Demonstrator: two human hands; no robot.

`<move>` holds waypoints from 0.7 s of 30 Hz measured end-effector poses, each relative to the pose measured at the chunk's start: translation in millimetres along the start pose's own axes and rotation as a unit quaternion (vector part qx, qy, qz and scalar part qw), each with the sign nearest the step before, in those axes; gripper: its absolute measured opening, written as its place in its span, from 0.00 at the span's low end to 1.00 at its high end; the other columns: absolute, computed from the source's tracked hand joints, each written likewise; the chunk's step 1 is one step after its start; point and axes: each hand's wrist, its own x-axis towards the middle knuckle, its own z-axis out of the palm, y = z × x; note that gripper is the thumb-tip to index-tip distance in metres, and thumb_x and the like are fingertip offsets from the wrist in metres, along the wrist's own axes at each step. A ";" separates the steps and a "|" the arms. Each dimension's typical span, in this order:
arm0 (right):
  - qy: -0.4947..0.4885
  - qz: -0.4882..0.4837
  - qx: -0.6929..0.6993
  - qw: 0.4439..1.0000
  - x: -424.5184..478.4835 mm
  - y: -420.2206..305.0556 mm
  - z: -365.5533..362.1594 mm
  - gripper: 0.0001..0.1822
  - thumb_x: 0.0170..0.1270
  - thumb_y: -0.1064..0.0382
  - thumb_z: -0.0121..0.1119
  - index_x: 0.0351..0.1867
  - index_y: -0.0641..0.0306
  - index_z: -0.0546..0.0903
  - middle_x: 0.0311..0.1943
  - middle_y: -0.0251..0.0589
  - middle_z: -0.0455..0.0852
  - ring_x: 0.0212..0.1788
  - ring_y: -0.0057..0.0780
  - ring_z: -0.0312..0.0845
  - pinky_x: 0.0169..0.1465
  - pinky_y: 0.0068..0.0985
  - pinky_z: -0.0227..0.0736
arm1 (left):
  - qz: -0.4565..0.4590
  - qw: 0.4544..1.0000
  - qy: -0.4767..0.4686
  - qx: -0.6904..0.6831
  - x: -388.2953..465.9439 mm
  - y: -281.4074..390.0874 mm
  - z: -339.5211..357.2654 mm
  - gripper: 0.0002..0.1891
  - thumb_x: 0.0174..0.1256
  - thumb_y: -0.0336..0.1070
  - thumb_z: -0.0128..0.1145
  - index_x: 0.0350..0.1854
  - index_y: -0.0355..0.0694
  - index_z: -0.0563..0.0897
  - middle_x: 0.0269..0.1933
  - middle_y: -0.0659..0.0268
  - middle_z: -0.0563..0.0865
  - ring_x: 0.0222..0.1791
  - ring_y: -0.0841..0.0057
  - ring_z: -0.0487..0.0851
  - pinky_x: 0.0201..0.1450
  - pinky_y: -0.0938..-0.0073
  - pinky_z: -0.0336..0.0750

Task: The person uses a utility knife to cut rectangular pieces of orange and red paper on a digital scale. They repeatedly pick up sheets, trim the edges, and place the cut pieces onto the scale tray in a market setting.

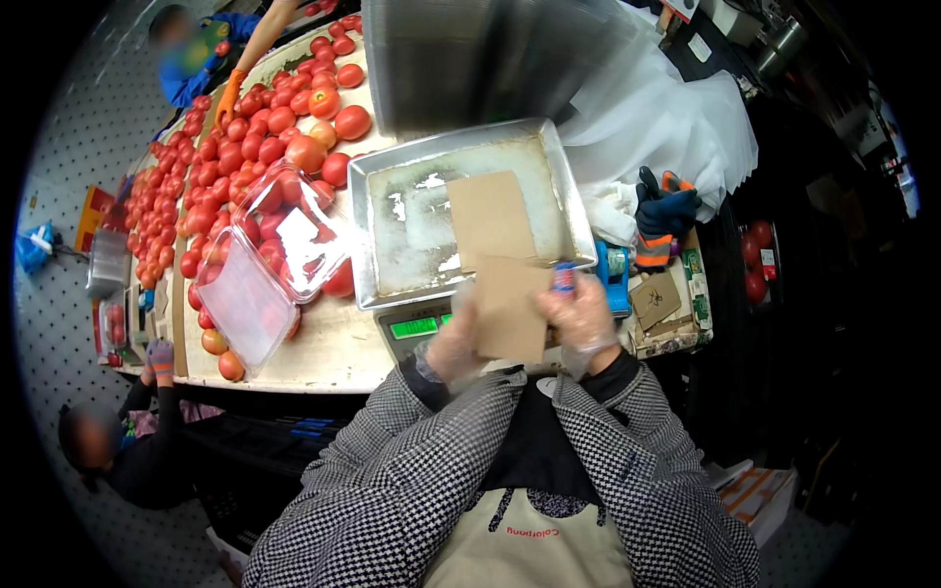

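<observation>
My left hand (457,342), in a thin clear plastic glove, grips the left edge of a brown cardboard piece (511,309). On its right side is my right hand (584,312), gloved the same way and closed around a small blue and red object (564,279), perhaps a marker. Whether the right fingers also touch the cardboard cannot be told. Just beyond, a metal tray (360,242) rests on a digital scale (390,342) with a lit green display. Another flat cardboard piece (491,213) lies in the tray, partly behind the held one.
Many tomatoes (283,117) and an open clear clamshell container (253,309) lie at the left. Stacked clear containers (470,66) stand behind the tray. Work gloves (665,213), a blue device (614,275) and white sheets (662,110) are at the right. A co-worker's orange-gloved hand (229,99) reaches among the tomatoes.
</observation>
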 end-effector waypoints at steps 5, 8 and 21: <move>0.061 -0.123 -0.166 0.977 23.9 -16.7 10.6 0.14 0.54 0.58 0.68 0.34 0.67 0.81 0.23 0.38 0.83 0.26 0.24 0.77 0.32 0.26 0.73 | 0.099 0.985 0.041 0.137 -4.5 7.7 -1.0 0.27 0.65 0.34 0.58 0.64 0.34 0.65 0.59 0.57 0.75 0.56 0.66 0.78 0.58 0.65 0.75; 0.115 -0.030 -0.140 0.983 64.8 -2.3 -9.9 0.14 0.53 0.58 0.65 0.31 0.68 0.80 0.22 0.44 0.82 0.27 0.31 0.80 0.35 0.29 0.74 | 0.247 0.941 0.176 0.150 -10.5 38.0 -7.7 0.27 0.62 0.34 0.59 0.63 0.33 0.66 0.51 0.56 0.80 0.49 0.66 0.81 0.52 0.65 0.79; 0.103 0.032 -0.397 0.911 101.2 -0.3 -13.5 0.21 0.53 0.55 0.58 0.43 0.69 0.76 0.41 0.61 0.81 0.46 0.56 0.77 0.51 0.43 0.71 | 0.362 0.444 0.300 0.763 6.6 70.5 3.2 0.31 0.53 0.38 0.63 0.58 0.29 0.68 0.45 0.47 0.82 0.46 0.52 0.80 0.51 0.57 0.75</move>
